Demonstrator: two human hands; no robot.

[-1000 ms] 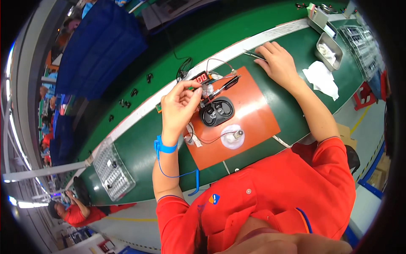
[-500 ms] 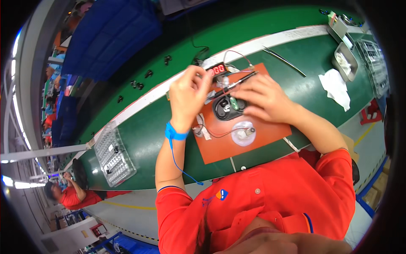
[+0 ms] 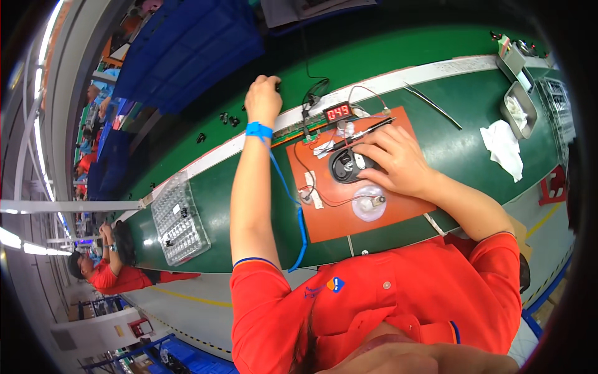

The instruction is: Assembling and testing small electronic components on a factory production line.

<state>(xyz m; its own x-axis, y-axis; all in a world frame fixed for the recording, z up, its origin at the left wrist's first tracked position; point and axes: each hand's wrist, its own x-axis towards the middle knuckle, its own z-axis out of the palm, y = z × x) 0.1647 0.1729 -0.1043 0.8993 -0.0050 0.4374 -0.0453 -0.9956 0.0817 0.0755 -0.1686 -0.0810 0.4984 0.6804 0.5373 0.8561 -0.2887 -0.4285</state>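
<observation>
Stretched out over the green belt, my left hand (image 3: 263, 101) is closed, with a small black piece (image 3: 277, 86) at its fingertips, mostly hidden. A blue strap (image 3: 259, 130) with a coiled cord circles that wrist. On the orange mat (image 3: 336, 227), my right hand (image 3: 402, 161) grips the right end of a black oval earbud case (image 3: 339, 169), fingers along its far side and thumb on its near side. A pale, rounded piece (image 3: 359, 161) sits in the case. Just beyond it lies a black pen-like tool (image 3: 367, 131), slanting beside the right fingers.
A small red-digit meter (image 3: 338, 112) with wires stands behind the mat. A clear disc (image 3: 369, 204) lies on it. Tweezers (image 3: 433, 106), a metal tray (image 3: 520, 109) and white cloth (image 3: 502, 149) are right; a clear blister tray (image 3: 180, 221) is left. Several black pieces (image 3: 229, 118) dot the belt.
My left hand has moved from beside the meter, away from me, over the belt. The meter's digits have changed. My right hand stays at the case, its fingers closer in.
</observation>
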